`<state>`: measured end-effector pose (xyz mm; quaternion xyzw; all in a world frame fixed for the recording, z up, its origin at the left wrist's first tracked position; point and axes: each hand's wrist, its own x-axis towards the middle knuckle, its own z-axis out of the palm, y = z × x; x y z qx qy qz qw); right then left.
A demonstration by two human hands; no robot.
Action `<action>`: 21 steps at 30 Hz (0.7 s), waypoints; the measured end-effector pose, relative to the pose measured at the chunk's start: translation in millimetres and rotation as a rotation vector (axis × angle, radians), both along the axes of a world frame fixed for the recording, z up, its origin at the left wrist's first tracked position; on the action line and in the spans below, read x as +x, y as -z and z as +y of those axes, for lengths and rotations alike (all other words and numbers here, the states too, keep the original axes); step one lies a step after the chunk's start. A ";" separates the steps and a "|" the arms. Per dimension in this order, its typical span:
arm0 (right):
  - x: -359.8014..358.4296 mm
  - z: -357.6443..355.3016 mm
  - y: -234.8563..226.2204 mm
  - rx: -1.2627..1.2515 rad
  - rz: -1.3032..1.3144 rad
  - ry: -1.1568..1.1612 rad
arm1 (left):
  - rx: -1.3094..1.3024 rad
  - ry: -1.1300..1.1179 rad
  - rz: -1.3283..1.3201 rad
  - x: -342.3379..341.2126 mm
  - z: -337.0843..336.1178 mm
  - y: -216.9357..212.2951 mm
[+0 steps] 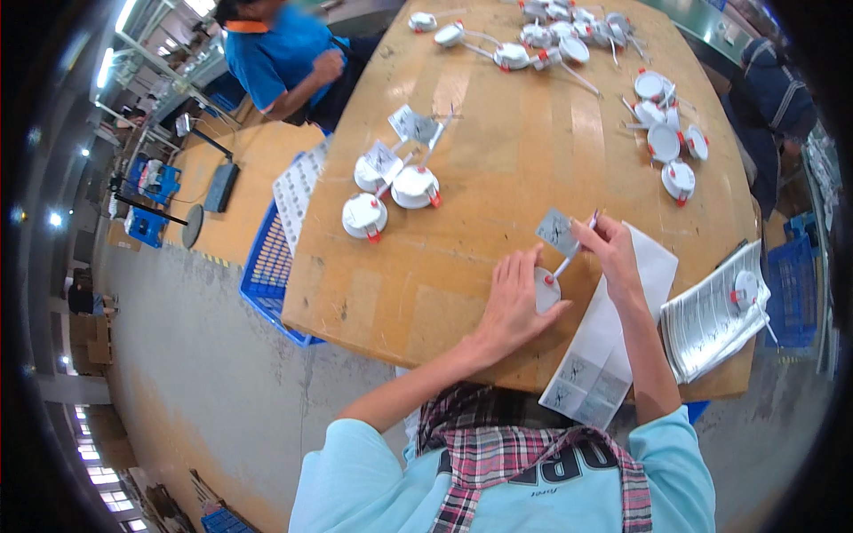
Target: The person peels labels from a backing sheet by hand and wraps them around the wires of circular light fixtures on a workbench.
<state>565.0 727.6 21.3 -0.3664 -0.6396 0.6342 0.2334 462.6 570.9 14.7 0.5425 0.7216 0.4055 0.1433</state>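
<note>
My left hand (511, 306) grips a small round white downlight (548, 293) at the near part of the table, its fingers and thumb about the rim. A white cable (562, 266) rises from the lamp by a red piece. Its far end is pinched between the thumb and fingers of my right hand (611, 253). A silver-grey square label (555, 231) with dark print sits beside those fingertips; whether it is stuck to the cable I cannot tell. Partly under my right forearm lies a long white label sheet (653, 266), with several printed labels left at its near end.
Labelled white downlights (415, 186) cluster at the left; several more lie at the far end (560, 35) and right (663, 142). A stack of sheets (711, 320) with one lamp (745, 289) stands near right. Blue basket (267, 275) beside the table. Co-worker (284, 62) far left, another person (777, 98) right.
</note>
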 end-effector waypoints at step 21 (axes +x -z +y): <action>-0.3 1.3 -10.6 -0.044 -0.081 -0.066 | -0.032 0.044 0.150 -2.3 -12.5 1.9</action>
